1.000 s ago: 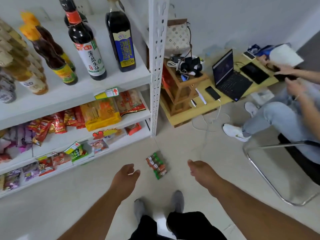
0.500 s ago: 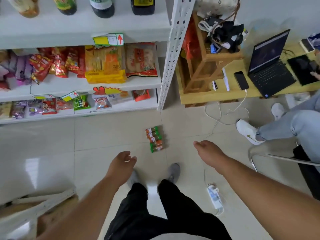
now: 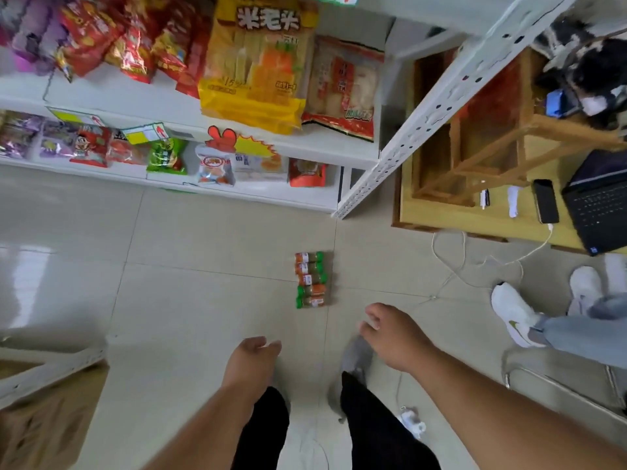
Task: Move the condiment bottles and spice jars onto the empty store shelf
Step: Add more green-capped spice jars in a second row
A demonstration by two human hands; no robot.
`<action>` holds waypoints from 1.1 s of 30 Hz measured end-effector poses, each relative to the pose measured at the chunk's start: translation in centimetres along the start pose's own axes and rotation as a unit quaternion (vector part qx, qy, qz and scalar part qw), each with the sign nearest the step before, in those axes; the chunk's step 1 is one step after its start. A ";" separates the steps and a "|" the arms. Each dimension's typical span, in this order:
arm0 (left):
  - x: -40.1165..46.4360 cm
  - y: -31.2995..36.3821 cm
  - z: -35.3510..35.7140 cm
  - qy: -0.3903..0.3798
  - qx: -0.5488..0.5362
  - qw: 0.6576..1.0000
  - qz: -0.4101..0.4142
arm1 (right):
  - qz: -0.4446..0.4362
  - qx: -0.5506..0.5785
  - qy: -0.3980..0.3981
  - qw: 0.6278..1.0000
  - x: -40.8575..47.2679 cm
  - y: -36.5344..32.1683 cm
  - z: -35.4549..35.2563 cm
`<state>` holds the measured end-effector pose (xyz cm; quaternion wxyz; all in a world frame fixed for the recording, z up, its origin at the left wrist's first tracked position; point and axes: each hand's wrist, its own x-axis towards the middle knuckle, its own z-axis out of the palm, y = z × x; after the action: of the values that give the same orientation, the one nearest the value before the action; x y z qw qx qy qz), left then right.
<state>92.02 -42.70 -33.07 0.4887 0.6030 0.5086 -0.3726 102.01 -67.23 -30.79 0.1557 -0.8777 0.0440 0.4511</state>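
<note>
Five spice jars (image 3: 310, 280) lie side by side in a tight row on the tiled floor (image 3: 190, 300), just ahead of the person's feet. Right hand (image 3: 395, 335) hovers near them, fingers loosely spread, holding nothing. Left hand (image 3: 251, 359) hangs lower, relaxed, empty too. Snack-stocked store shelf (image 3: 190, 111) stands beyond.
</note>
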 end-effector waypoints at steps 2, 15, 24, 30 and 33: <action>3.9 -1.4 2.1 0.010 -0.038 0.999 -0.018 | -0.016 -0.020 0.005 1.000 3.8 -0.1 1.8; 33.3 -5.5 19.8 -0.026 -0.271 0.955 -0.115 | -0.143 -0.192 0.001 0.971 34.4 6.7 17.7; 45.6 -7.4 26.7 0.008 -0.325 0.935 -0.139 | -0.206 -0.280 0.028 0.937 44.7 9.8 24.2; 46.7 -7.9 27.0 0.055 -0.358 0.918 -0.162 | -0.216 -0.213 0.069 0.950 45.0 10.3 25.5; 46.8 -8.4 27.2 0.062 -0.368 0.913 -0.164 | -0.226 -0.228 0.065 0.945 45.7 10.7 26.0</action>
<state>94.64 -57.39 -85.78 0.5754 0.3107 0.7309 -0.1955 106.38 -66.29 -84.31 0.0457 -0.9041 -0.2497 0.3437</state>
